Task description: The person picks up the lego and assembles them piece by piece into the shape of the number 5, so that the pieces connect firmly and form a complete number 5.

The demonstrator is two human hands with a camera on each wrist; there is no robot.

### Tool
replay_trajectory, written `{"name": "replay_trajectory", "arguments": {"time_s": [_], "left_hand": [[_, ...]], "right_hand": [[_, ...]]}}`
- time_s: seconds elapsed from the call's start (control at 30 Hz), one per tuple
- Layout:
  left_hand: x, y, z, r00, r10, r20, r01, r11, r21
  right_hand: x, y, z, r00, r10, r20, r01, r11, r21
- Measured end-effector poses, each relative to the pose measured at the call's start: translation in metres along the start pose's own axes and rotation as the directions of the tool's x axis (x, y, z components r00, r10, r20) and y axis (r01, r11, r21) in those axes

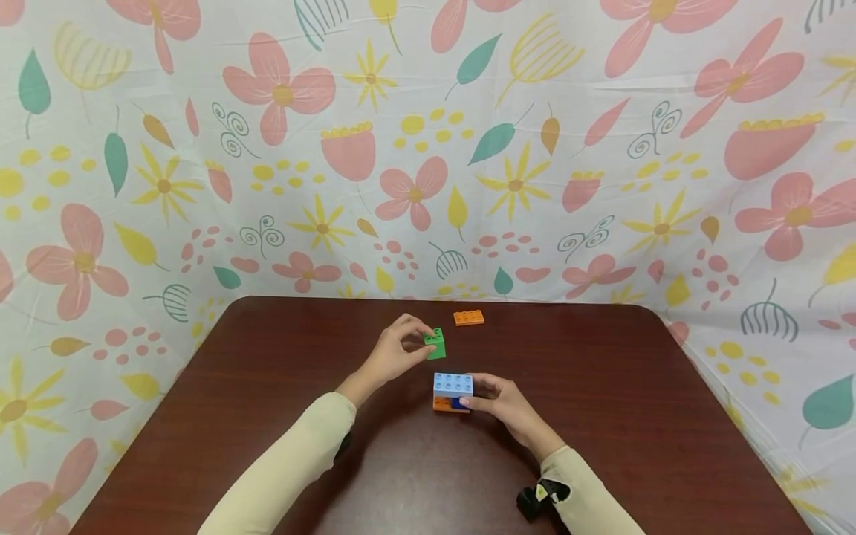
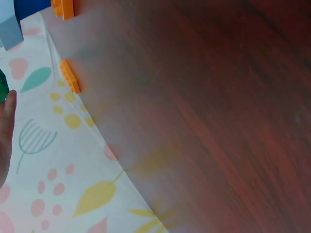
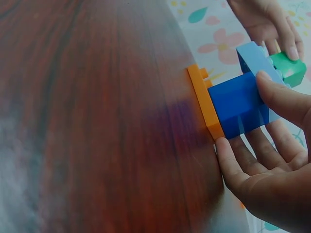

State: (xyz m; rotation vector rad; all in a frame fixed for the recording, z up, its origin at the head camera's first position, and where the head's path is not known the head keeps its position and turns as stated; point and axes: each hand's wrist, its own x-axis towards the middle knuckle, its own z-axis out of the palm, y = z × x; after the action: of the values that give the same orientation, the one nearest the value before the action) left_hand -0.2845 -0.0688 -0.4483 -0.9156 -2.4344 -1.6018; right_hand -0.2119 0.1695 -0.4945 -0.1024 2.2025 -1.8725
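A green toy brick (image 1: 435, 345) is pinched between the thumb and fingers of my left hand (image 1: 399, 348), above the table. My right hand (image 1: 503, 405) grips a small stack of toy bricks by its right side. At the bottom of that stack is an orange plate (image 3: 206, 104), with a dark blue brick (image 3: 238, 104) on one end of it. A light blue brick (image 1: 453, 383) lies across the top, studs up, overhanging the bare orange studs. In the right wrist view the green brick overlaps the light blue one's studded side.
A second orange plate (image 1: 469, 318) lies near the far edge of the dark brown table (image 1: 267, 357). Behind the table hangs a white cloth (image 1: 414, 245) with flowers and leaves. A black strap device (image 1: 533, 502) sits at the right wrist.
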Motion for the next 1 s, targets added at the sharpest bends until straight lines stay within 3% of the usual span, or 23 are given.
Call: {"name": "replay_trajectory", "arguments": {"time_s": [0.3,0.53,1.0], "left_hand": [[-0.009,0.008,0.007,0.997,0.056,0.043,-0.054,0.997,-0.047],[-0.022,0.047,0.002,0.993,0.085,0.085,-0.079,0.995,-0.067],[-0.034,0.045,0.006,0.984,0.125,0.124,-0.113,0.989,-0.094]], "right_hand": [[-0.001,-0.002,0.000,1.000,-0.017,0.011,0.017,1.000,0.008],[-0.001,-0.002,-0.001,1.000,-0.015,0.016,0.015,1.000,0.013],[0.002,0.002,-0.003,0.999,-0.015,0.030,0.015,1.000,-0.002]]}}
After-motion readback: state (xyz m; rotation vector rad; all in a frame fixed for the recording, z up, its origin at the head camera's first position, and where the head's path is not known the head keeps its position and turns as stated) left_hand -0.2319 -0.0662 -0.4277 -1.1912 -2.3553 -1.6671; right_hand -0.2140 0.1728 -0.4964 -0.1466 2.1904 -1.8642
